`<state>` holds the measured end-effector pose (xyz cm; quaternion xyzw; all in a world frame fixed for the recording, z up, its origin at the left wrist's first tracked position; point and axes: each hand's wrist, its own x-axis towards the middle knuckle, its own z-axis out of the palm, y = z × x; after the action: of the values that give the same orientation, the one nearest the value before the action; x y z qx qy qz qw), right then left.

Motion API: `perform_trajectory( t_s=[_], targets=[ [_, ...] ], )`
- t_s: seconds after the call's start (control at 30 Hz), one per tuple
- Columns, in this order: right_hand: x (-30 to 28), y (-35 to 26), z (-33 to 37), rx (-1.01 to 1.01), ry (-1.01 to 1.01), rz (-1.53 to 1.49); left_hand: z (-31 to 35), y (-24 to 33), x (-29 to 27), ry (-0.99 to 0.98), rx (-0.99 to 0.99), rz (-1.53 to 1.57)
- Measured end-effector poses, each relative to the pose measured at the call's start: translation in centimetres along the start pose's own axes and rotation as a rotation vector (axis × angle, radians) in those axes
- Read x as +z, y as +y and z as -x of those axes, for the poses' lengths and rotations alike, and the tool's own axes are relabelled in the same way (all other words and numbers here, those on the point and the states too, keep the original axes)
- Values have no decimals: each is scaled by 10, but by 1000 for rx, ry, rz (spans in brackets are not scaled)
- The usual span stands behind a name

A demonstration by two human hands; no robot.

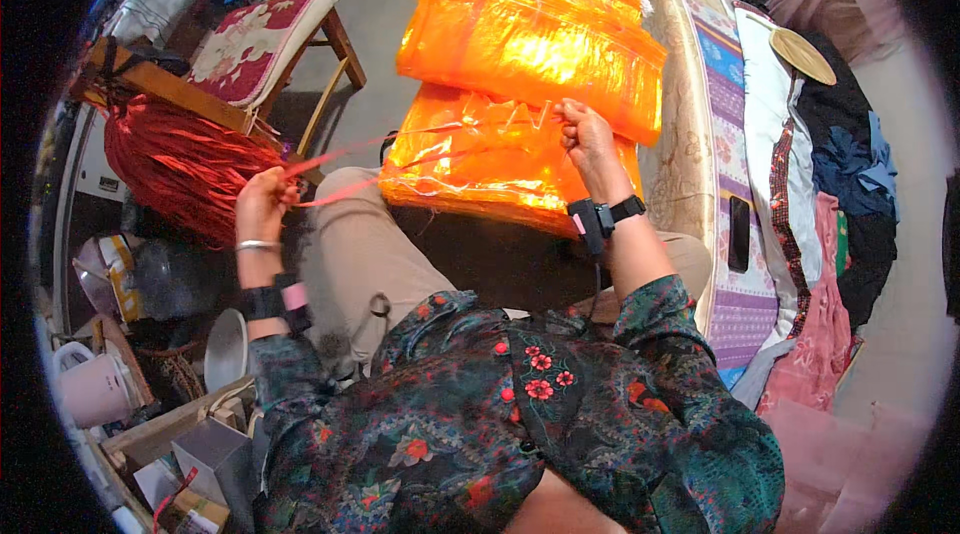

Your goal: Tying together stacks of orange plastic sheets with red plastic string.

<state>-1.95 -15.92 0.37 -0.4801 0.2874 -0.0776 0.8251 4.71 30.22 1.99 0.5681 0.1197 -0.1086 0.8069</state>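
My left hand (265,202) is closed on a thin red plastic strip (340,194), beside a hanging bundle of similar red strips (185,169). Two strands of the strip stretch across my lap toward my right hand (583,137). That hand's fingers are pinched together above the orange sacks, apparently on the strip's far end; the exact grip is too small to make out. Shiny orange woven plastic sacks (530,49) lie in a folded, overlapping pile in front of my knees. White frayed threads show along some of their edges.
A wooden chair with a red floral cushion (245,49) stands at the far left. On my right a covered bed (735,304) bears a black phone (739,234), a round woven fan (803,56) and clothes (850,174). A pink pail (95,386) and an open box (215,459) sit lower left.
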Motion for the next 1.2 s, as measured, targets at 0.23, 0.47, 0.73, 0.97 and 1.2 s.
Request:
perform_trajectory(
  t_s=[0.23, 0.47, 0.73, 0.97, 1.2],
  targets=[
    [-19, -7, 24, -149, -165, -136, 28, -96, 158, -88, 810, -887],
    [-39, 32, 10, -491, -105, 733, 30, -112, 244, -164, 840, -1326],
    [31, 24, 38, -516, 310, 1362, 25, -115, 250, 41, 1032, -1257],
    [-73, -25, 98, -331, 430, 814, -26, -85, 139, 129, 1064, -1314],
    [-176, 2, 94, -516, 325, 1073, -8, -89, 120, 36, 975, -1604]
  ],
)
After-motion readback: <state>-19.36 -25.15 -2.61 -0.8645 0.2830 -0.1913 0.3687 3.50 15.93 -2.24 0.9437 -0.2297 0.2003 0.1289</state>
